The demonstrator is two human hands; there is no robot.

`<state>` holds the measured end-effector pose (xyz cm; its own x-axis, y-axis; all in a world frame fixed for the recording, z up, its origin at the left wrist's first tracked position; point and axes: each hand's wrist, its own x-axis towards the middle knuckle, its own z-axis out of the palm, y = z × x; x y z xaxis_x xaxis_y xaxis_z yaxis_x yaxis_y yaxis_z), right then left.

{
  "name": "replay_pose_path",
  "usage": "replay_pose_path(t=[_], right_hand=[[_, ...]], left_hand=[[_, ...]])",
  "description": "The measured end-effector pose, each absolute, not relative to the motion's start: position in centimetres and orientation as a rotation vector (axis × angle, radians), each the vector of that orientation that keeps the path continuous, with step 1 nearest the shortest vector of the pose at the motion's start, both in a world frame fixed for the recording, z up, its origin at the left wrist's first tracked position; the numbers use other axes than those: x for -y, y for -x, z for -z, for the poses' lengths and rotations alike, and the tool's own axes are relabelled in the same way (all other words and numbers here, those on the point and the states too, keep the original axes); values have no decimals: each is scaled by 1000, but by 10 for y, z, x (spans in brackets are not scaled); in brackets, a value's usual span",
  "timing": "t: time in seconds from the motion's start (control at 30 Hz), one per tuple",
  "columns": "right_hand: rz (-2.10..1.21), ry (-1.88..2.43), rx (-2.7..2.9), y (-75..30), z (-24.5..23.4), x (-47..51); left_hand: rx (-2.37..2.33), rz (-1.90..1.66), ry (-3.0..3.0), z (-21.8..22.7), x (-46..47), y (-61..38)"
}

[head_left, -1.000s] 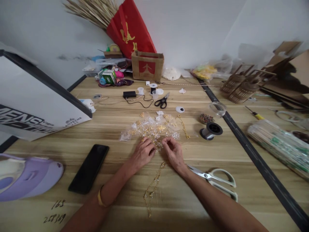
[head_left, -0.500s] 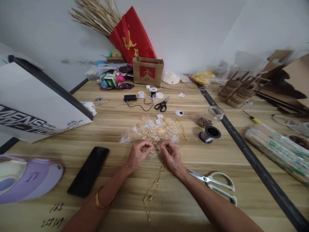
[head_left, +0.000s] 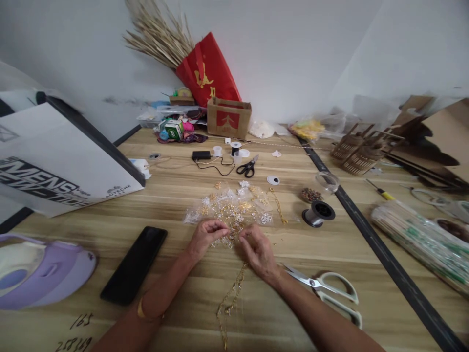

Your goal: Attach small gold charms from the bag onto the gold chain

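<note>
Both hands hover at the near edge of a pile of small gold and silver jewellery charms (head_left: pixel 234 210), partly in clear plastic bags. My left hand (head_left: pixel 205 236) has thumb and forefinger pinched together; whatever sits between the tips is too small to make out. Facing it, my right hand (head_left: pixel 259 250) is curled in a similar pinch, its held item also too tiny to name. A gold chain with charms (head_left: pixel 230 308) lies below my hands, its upper end close to the right hand. Beyond the pile's right side rests a short gold chain (head_left: pixel 279 208).
White-handled scissors (head_left: pixel 322 288) lie beside my right forearm. A black phone (head_left: pixel 135 264) and a lilac visor (head_left: pixel 54 274) are at left. A wire spool (head_left: pixel 318 215) and a tub of beads (head_left: pixel 311 194) stand right; black scissors (head_left: pixel 247 167) lie behind the pile.
The view has tilted a little, so the table's things sit lower in the picture. My hands stay pinched near the pile, with the left slightly further left.
</note>
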<state>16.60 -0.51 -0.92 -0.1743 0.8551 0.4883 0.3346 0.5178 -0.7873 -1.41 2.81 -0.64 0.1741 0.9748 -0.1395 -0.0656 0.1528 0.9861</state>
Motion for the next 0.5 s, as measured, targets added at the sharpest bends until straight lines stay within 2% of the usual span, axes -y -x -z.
replay_pose_path(t=[0.5], right_hand=[[-623,1011,1767,-166,12,5]], left_hand=[[-1070,-941,-1167,-1,-25,12]])
